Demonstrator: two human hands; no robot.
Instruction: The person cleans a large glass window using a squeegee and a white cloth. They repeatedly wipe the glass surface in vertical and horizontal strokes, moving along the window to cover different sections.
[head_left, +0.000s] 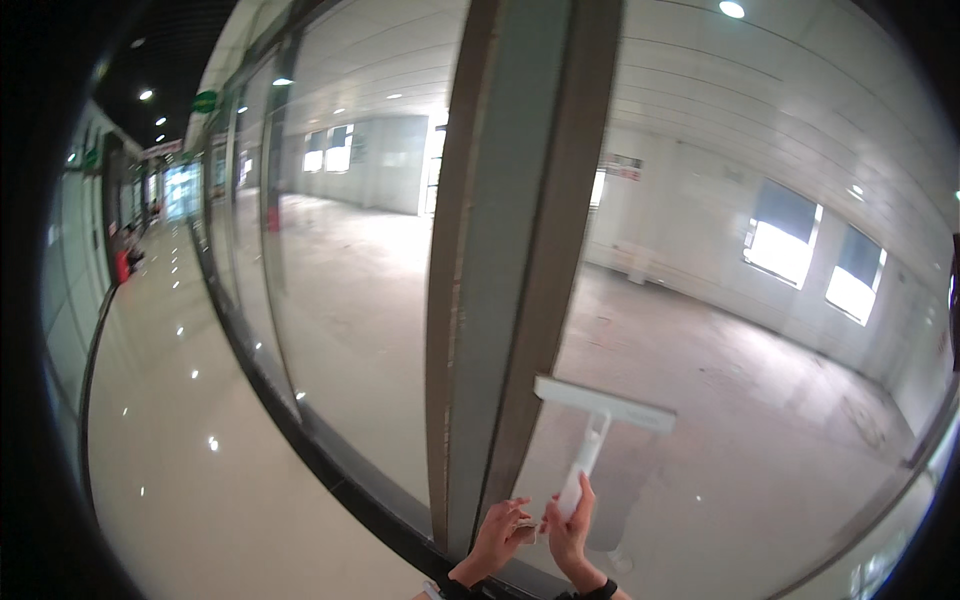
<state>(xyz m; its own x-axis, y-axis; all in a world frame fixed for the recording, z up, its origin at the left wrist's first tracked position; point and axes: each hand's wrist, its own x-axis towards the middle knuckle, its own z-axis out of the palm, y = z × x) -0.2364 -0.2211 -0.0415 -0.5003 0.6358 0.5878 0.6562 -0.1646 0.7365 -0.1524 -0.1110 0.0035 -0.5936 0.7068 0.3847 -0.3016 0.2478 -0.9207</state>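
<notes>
A white window squeegee (606, 405) lies with its head against a large glass pane (675, 352), the left end of its blade touching or close to the brown metal frame post (555, 247). My right hand (570, 529) is closed around the squeegee's handle, which points down toward me. My left hand (499, 536) is just left of it, near the foot of the post, fingers bent; a small pale, brownish piece (527, 533) shows at its fingertips, and what it is cannot be told. Both wrists wear dark bands.
Left of the post runs another row of glass panes (360, 300) above a dark base strip (330, 480). A shiny tiled corridor (187, 390) stretches away, with a red object (122, 266) and people far off. Behind the glass is a room with windows (784, 232).
</notes>
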